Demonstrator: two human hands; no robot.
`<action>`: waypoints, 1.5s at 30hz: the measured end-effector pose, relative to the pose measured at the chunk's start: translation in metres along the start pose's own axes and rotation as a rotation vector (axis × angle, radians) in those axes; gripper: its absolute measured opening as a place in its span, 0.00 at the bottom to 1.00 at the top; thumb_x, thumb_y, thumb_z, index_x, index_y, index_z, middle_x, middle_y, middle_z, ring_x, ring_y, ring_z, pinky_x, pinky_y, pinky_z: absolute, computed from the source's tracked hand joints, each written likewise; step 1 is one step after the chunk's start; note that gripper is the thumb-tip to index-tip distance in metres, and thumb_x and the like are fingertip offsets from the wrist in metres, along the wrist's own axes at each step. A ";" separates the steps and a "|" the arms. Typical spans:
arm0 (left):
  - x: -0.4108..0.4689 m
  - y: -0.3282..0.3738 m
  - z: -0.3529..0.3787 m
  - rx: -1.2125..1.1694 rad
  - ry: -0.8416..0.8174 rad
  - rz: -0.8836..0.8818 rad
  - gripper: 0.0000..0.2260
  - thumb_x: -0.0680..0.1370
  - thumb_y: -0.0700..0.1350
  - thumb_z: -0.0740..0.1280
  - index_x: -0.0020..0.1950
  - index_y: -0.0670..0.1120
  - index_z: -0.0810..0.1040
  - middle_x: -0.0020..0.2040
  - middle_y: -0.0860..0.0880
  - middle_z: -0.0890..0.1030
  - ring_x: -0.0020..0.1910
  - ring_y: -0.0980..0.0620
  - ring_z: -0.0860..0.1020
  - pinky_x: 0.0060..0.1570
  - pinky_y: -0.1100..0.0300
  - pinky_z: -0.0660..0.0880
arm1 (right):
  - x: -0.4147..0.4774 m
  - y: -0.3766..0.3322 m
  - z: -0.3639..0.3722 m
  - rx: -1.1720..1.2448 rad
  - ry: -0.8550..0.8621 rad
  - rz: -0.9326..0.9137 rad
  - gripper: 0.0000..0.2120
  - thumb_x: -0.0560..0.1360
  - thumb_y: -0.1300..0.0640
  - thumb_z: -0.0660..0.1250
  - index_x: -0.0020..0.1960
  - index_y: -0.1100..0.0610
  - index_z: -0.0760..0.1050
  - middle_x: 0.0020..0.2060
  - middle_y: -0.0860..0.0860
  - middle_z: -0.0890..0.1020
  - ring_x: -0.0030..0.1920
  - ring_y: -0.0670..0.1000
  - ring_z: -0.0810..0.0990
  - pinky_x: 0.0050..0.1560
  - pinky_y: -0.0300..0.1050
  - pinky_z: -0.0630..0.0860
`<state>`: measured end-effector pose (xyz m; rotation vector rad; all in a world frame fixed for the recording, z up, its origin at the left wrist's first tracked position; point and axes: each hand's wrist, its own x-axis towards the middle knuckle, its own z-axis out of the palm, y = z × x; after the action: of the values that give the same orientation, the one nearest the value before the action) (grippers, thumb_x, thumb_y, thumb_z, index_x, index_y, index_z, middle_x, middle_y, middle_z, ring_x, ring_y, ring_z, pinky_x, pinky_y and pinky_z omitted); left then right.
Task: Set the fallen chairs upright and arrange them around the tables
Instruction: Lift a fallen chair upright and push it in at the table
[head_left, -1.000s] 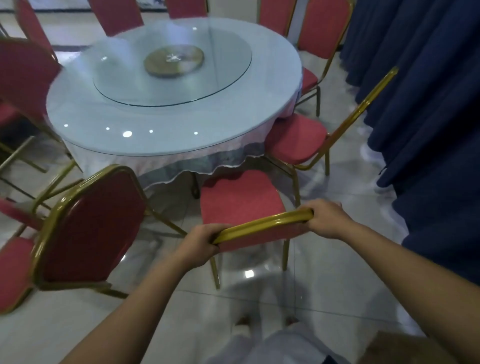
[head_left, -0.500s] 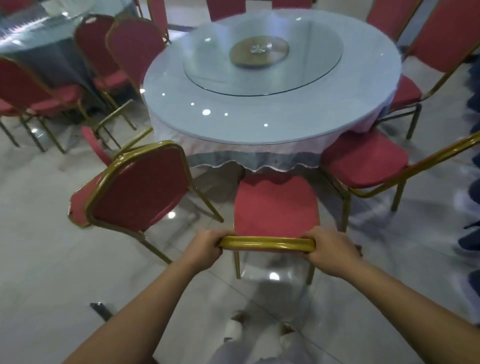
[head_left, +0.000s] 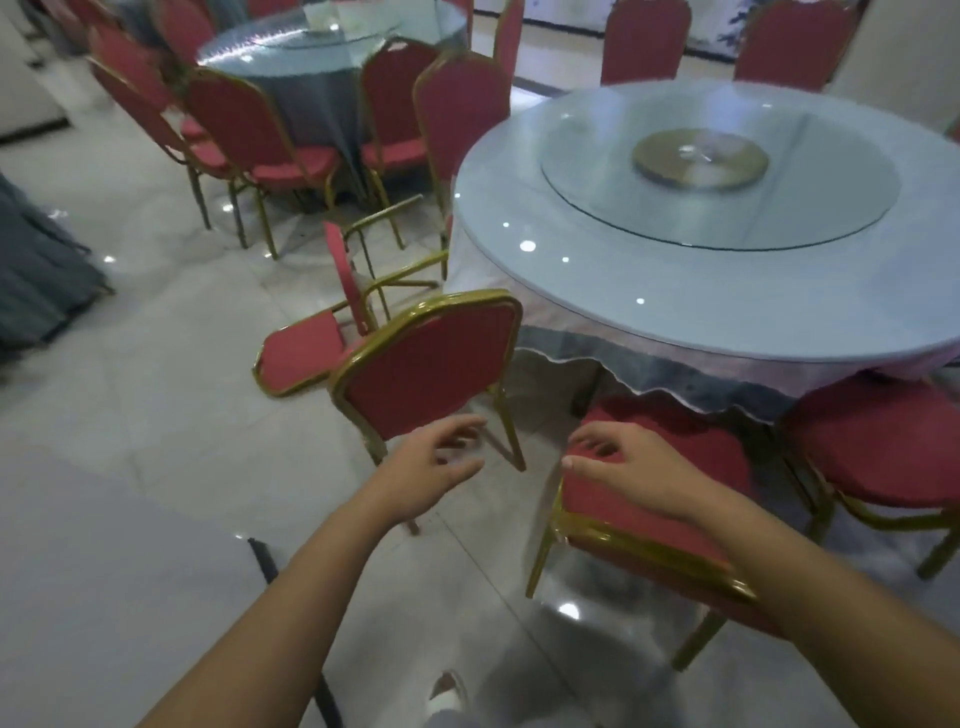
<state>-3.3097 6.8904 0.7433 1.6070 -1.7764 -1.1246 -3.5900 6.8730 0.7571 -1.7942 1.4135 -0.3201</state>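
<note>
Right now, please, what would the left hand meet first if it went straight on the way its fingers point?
Probably the red chair just ahead: the open left hand points at its lower backrest, though depth is unclear.

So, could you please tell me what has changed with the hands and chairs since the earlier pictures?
Both hands let go of the gold metal top rail of the red-cushioned chair at the round glass-topped table. The left hand and right hand now hover open. The fallen red chair still lies on the floor.
</note>
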 end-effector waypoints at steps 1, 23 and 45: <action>-0.003 -0.010 -0.022 -0.058 0.099 -0.021 0.15 0.76 0.46 0.72 0.62 0.56 0.79 0.55 0.58 0.81 0.54 0.63 0.78 0.56 0.62 0.76 | 0.015 -0.016 0.010 0.007 0.006 -0.013 0.22 0.73 0.39 0.69 0.62 0.47 0.78 0.54 0.43 0.80 0.54 0.44 0.79 0.58 0.48 0.77; 0.064 -0.202 -0.299 -0.190 0.502 -0.585 0.15 0.77 0.48 0.69 0.64 0.55 0.77 0.61 0.51 0.77 0.62 0.52 0.74 0.55 0.56 0.73 | 0.344 -0.245 0.103 -0.002 -0.117 -0.375 0.16 0.76 0.44 0.67 0.63 0.42 0.74 0.49 0.30 0.72 0.51 0.34 0.74 0.47 0.36 0.72; 0.274 -0.448 -0.647 -0.317 0.553 -0.638 0.13 0.77 0.43 0.68 0.61 0.53 0.78 0.57 0.52 0.79 0.51 0.59 0.77 0.39 0.65 0.70 | 0.705 -0.419 0.285 0.025 -0.158 -0.063 0.15 0.76 0.48 0.68 0.63 0.47 0.76 0.56 0.45 0.77 0.56 0.46 0.76 0.54 0.47 0.75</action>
<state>-2.5878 6.4791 0.6783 2.0726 -0.7120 -1.0033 -2.8790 6.3806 0.6833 -1.8051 1.2403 -0.2221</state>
